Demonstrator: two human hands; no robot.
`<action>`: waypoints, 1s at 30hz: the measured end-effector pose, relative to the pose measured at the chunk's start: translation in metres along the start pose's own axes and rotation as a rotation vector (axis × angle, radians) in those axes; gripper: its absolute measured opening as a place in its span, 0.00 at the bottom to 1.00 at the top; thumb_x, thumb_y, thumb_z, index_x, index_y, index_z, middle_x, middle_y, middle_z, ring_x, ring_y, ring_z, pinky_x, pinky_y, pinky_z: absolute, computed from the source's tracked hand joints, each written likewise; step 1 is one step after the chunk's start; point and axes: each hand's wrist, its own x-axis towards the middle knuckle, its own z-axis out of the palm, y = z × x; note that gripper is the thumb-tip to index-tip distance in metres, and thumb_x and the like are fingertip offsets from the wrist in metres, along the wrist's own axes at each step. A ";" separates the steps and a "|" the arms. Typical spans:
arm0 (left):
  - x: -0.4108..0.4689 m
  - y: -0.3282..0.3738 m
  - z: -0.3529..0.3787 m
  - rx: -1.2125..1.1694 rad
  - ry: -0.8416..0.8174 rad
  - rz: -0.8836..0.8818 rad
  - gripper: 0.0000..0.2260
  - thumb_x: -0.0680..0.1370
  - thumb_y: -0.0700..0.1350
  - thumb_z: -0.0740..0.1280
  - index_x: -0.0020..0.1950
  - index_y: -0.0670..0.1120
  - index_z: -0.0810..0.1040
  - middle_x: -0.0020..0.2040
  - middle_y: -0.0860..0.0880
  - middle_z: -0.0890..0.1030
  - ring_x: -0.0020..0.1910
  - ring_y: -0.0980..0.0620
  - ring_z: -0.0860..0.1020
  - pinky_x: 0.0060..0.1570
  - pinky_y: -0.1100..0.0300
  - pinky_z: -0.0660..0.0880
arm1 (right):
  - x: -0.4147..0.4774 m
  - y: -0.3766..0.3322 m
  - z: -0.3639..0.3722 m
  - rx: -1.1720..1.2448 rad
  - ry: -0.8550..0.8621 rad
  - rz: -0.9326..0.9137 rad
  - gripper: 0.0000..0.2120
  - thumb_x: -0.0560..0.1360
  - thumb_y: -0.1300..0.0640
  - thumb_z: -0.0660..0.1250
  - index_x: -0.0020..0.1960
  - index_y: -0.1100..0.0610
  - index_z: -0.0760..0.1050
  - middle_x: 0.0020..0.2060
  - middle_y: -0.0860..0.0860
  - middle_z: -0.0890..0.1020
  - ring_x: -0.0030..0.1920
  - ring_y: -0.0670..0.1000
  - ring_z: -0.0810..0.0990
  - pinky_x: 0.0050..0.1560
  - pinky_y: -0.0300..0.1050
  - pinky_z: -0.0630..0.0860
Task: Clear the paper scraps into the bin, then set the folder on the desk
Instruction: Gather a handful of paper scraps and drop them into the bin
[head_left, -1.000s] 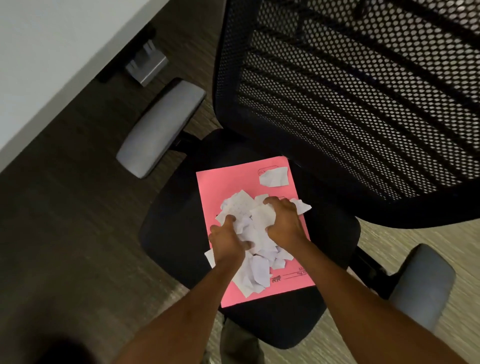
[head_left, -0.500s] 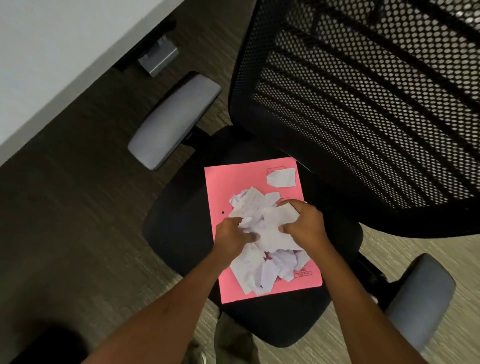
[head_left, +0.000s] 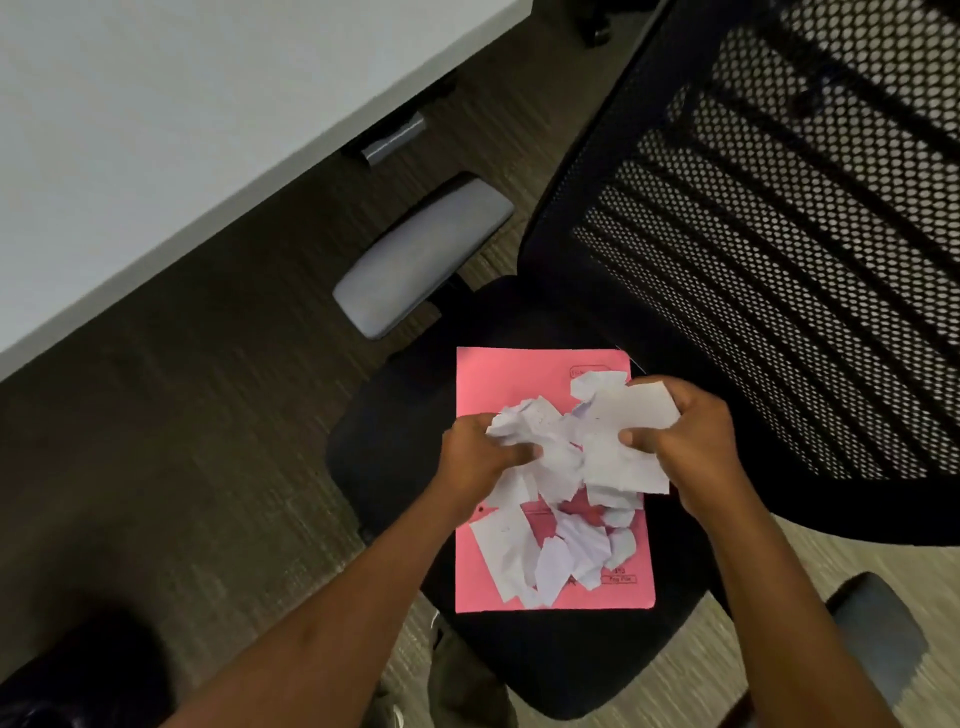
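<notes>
Gathering scraps is the step in hand, judged from how the paper lies. At the far left runs the pale desk (head_left: 156, 130), its top bare in the part that shows. In the near left corner sits a dark, shiny shape (head_left: 62, 686) that may be the bin with a liner, though it is too dim to tell for sure.

Moving right, a grey armrest (head_left: 421, 254) juts toward the desk, and beyond it comes the black seat of the office chair (head_left: 395, 431). The pink folder (head_left: 514, 374) lies flat on that seat, closed, with its long side running near to far.

The left hand (head_left: 478, 457) is clenched on a crumpled wad of the paper scraps (head_left: 550, 441) above the middle of the folder. Nearer, several loose pieces (head_left: 540, 556) lie on the pink cover, not held by either hand. The right hand (head_left: 685, 441) is clamped on a larger, flatter sheet, thumb on top and fingers behind. At the far right rises the mesh chair back (head_left: 779, 260).

The next move calls for either scooping up the loose pieces or carrying the held bundle left to the bin, keeping both grips tight so that nothing drops. The folder waits until its cover is bare.
</notes>
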 end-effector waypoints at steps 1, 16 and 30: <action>-0.001 0.004 -0.002 -0.012 0.000 0.003 0.10 0.68 0.42 0.78 0.47 0.46 0.82 0.48 0.49 0.84 0.46 0.50 0.83 0.49 0.49 0.81 | -0.001 -0.006 0.000 0.003 -0.006 -0.019 0.24 0.62 0.71 0.76 0.48 0.45 0.79 0.50 0.52 0.82 0.52 0.57 0.80 0.51 0.62 0.80; -0.025 0.048 -0.005 -0.267 -0.125 0.081 0.10 0.69 0.35 0.76 0.47 0.34 0.81 0.44 0.41 0.85 0.44 0.44 0.84 0.43 0.56 0.80 | -0.004 -0.049 -0.040 0.380 -0.097 -0.093 0.23 0.62 0.78 0.69 0.47 0.53 0.80 0.43 0.51 0.85 0.46 0.54 0.83 0.36 0.45 0.81; -0.073 0.044 -0.058 -0.352 -0.084 0.139 0.09 0.70 0.32 0.73 0.50 0.36 0.81 0.45 0.44 0.85 0.45 0.45 0.84 0.43 0.55 0.81 | -0.037 -0.073 0.022 0.510 -0.258 -0.099 0.25 0.58 0.74 0.69 0.48 0.52 0.79 0.43 0.51 0.84 0.44 0.51 0.83 0.37 0.43 0.80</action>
